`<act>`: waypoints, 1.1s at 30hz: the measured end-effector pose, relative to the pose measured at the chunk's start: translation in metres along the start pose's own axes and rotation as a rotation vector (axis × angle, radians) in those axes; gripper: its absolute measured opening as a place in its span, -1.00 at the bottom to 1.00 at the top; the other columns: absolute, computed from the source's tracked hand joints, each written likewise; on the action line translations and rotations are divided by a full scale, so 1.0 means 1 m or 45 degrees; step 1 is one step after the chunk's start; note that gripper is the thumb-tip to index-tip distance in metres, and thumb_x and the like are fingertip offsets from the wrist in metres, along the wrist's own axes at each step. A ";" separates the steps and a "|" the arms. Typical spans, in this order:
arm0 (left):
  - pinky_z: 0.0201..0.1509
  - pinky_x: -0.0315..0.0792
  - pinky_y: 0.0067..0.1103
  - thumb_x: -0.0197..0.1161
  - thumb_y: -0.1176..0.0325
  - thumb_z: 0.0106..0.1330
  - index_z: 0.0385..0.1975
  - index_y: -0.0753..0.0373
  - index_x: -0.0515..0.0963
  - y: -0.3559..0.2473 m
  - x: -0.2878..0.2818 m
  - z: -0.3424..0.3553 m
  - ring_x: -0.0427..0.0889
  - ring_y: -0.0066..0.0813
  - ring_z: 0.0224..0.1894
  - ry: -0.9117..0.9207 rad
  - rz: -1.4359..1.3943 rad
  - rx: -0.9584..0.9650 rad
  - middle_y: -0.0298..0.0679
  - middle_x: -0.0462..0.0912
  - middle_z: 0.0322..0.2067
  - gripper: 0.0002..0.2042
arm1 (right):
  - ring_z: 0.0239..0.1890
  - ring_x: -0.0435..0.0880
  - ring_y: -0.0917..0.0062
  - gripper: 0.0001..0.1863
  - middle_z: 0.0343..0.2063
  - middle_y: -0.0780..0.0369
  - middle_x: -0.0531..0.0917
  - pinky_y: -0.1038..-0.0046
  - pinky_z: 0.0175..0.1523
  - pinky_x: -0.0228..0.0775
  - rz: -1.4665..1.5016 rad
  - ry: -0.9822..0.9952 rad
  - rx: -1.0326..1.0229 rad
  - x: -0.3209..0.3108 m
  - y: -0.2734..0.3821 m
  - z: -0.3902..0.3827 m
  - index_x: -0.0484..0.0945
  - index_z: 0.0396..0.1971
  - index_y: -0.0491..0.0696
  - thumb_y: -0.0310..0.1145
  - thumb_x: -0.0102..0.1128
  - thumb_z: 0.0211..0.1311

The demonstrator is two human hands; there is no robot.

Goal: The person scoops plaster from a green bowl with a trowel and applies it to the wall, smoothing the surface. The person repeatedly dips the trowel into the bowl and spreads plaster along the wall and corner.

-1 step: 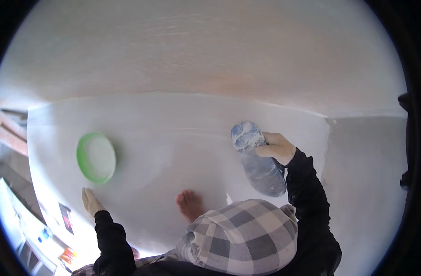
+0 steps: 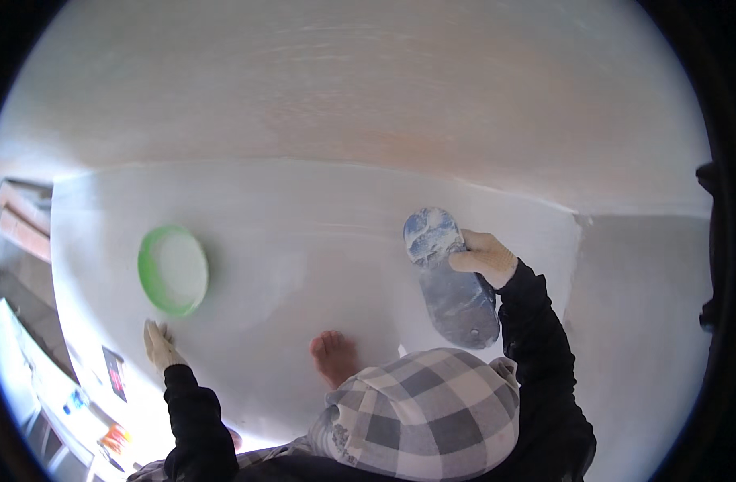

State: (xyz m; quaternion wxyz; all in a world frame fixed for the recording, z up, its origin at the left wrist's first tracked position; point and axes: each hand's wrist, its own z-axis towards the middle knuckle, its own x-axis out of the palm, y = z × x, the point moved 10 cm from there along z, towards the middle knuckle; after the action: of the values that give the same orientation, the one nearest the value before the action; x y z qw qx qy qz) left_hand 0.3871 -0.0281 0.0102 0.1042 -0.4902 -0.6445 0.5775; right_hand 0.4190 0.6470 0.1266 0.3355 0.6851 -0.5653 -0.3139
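On the right, my right hand (image 2: 485, 259), in a cream knitted glove, grips a blue slipper (image 2: 456, 301) by its side, the thumb over its face. White powder or paste is smeared over the slipper, thickest at its far end. My left hand (image 2: 161, 345), in a matching glove, is held out at the left with fingers extended and nothing visible in it. Just beyond its fingertips is a round green-rimmed basin (image 2: 149, 273) with a whitish inside; hand and basin look apart.
A bare foot (image 2: 333, 357) rests on the pale smooth surface (image 2: 263, 241) between my hands. A pale wall (image 2: 368, 96) rises beyond, meeting a grey surface (image 2: 641, 289) on the right. Reddish boards (image 2: 22, 225) and a dark rectangular item (image 2: 115, 373) lie at the far left.
The view has shifted slightly, so the basin and boards appear a little further right and up. The left hand's fingers look slightly more bent. The right hand keeps its hold on the slipper.
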 end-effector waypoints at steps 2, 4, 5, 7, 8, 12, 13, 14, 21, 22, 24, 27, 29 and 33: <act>0.06 0.48 -0.44 0.02 -0.09 0.48 0.31 0.20 0.39 0.008 0.022 -0.023 0.59 -0.29 -0.04 0.131 -0.214 -0.247 -0.07 0.50 0.17 -0.43 | -0.01 0.63 0.49 -0.42 -0.01 0.17 0.68 0.44 0.15 0.44 0.256 0.120 0.059 0.019 -0.010 0.024 0.48 0.20 -0.20 -0.22 0.25 0.22; -0.03 0.50 -0.46 0.03 -0.11 0.47 0.30 0.20 0.39 -0.001 0.043 -0.047 0.60 -0.33 -0.14 0.297 -0.295 -0.307 -0.07 0.53 0.12 -0.42 | 0.01 0.62 0.50 -0.41 0.02 0.18 0.67 0.44 0.17 0.44 0.322 0.189 0.075 0.037 -0.017 0.028 0.47 0.22 -0.20 -0.24 0.26 0.22; -0.05 0.50 -0.47 0.03 -0.13 0.46 0.30 0.20 0.39 -0.008 0.055 -0.058 0.59 -0.35 -0.17 0.357 -0.299 -0.299 -0.07 0.54 0.10 -0.40 | 0.00 0.63 0.51 -0.42 0.00 0.18 0.68 0.44 0.16 0.45 0.275 0.224 0.069 0.041 -0.018 0.030 0.48 0.21 -0.19 -0.26 0.27 0.22; -0.11 0.50 -0.49 0.03 -0.14 0.46 0.28 0.21 0.42 -0.022 0.062 -0.071 0.58 -0.39 -0.20 0.280 -0.297 -0.319 -0.06 0.53 0.11 -0.40 | -0.03 0.64 0.52 -0.43 -0.02 0.18 0.69 0.44 0.13 0.47 0.161 0.306 0.043 0.049 -0.016 0.030 0.49 0.21 -0.16 -0.28 0.30 0.20; -0.15 0.49 -0.51 0.04 -0.15 0.44 0.26 0.22 0.44 -0.032 0.059 -0.073 0.58 -0.41 -0.21 0.189 -0.257 -0.310 -0.06 0.53 0.11 -0.39 | -0.04 0.64 0.53 -0.43 -0.03 0.18 0.69 0.43 0.12 0.48 0.086 0.340 0.008 0.050 -0.009 0.029 0.49 0.22 -0.14 -0.29 0.31 0.20; -0.29 0.44 -0.60 0.19 -0.02 0.39 0.14 0.29 0.56 -0.083 0.081 -0.077 0.54 -0.51 -0.37 0.241 -0.095 -0.178 -0.14 0.63 -0.09 -0.48 | -0.07 0.68 0.50 -0.47 -0.08 0.10 0.71 0.44 0.08 0.52 -0.431 0.264 -0.151 0.055 0.031 0.023 0.53 0.18 -0.12 -0.31 0.31 0.20; -0.31 0.43 -0.60 0.22 0.03 0.38 0.10 0.30 0.58 -0.093 0.089 -0.074 0.53 -0.53 -0.40 0.344 -0.023 -0.204 -0.17 0.66 -0.17 -0.52 | -0.06 0.70 0.47 -0.49 -0.08 0.08 0.71 0.43 0.08 0.52 -0.642 0.234 -0.124 0.052 0.040 0.024 0.53 0.17 -0.12 -0.31 0.29 0.21; -0.33 0.42 -0.61 0.25 0.08 0.37 0.07 0.32 0.61 -0.104 0.097 -0.068 0.51 -0.55 -0.44 0.483 0.001 -0.206 -0.20 0.68 -0.24 -0.55 | -0.07 0.70 0.39 -0.49 -0.05 0.07 0.70 0.40 0.07 0.53 -0.818 0.185 -0.327 0.062 0.072 0.023 0.52 0.18 -0.10 -0.33 0.27 0.20; -0.41 0.36 -0.67 0.21 0.24 0.39 -0.07 0.41 0.65 -0.118 0.085 -0.032 0.45 -0.67 -0.51 0.449 0.094 0.156 -0.34 0.64 -0.40 -0.67 | -0.13 0.66 0.14 -0.53 -0.01 0.16 0.62 0.19 -0.02 0.56 -1.767 -0.093 -0.625 0.145 0.139 0.046 0.45 0.19 0.10 -0.44 0.10 0.24; -0.41 0.36 -0.67 0.21 0.24 0.39 -0.07 0.42 0.65 -0.113 0.079 -0.027 0.46 -0.67 -0.51 0.451 0.190 0.201 -0.35 0.64 -0.41 -0.67 | -0.14 0.66 0.16 -0.54 -0.04 0.17 0.62 0.18 -0.03 0.56 -1.829 -0.101 -0.658 0.155 0.148 0.056 0.45 0.17 0.12 -0.45 0.08 0.25; -0.41 0.38 -0.67 0.21 0.24 0.39 -0.09 0.42 0.65 -0.108 0.059 -0.010 0.45 -0.67 -0.52 0.454 0.241 0.237 -0.37 0.62 -0.44 -0.67 | 0.01 0.64 0.22 -0.61 -0.04 0.19 0.65 0.19 0.03 0.53 -1.751 -0.123 -0.903 0.189 0.173 0.075 0.53 0.10 0.11 -0.47 -0.02 0.30; -0.41 0.40 -0.64 0.21 0.19 0.40 -0.11 0.38 0.66 -0.080 0.024 0.007 0.44 -0.67 -0.52 0.432 0.129 0.112 -0.40 0.60 -0.47 -0.66 | -0.01 0.65 0.24 -0.72 -0.05 0.13 0.65 0.22 0.12 0.50 -1.911 -0.168 -0.906 0.260 0.183 0.145 0.58 -0.04 0.00 -0.42 0.02 0.29; -0.41 0.42 -0.59 0.21 0.01 0.39 -0.09 0.29 0.67 -0.064 0.010 0.020 0.46 -0.64 -0.50 0.488 0.075 0.045 -0.41 0.60 -0.44 -0.58 | 0.05 0.62 0.23 -0.73 -0.05 0.16 0.67 0.16 0.09 0.50 -2.109 -0.196 -0.950 0.308 0.184 0.188 0.65 -0.12 0.04 -0.30 0.00 0.31; -0.33 0.44 -0.52 0.16 -0.28 0.32 0.35 0.05 0.35 -0.045 -0.056 0.069 0.54 -0.44 -0.34 0.391 0.237 -0.270 -0.14 0.48 0.17 -0.29 | 0.05 0.63 0.30 -0.73 0.01 0.17 0.68 0.19 0.09 0.47 -2.233 -0.102 -0.530 0.300 0.146 0.232 0.71 -0.11 0.08 -0.29 0.07 0.32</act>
State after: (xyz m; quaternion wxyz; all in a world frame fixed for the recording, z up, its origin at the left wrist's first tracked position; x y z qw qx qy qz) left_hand 0.3431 -0.1078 0.0509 0.0952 -0.6380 -0.6302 0.4322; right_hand 0.1983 0.3072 0.0963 0.0730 0.7841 0.2172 -0.5767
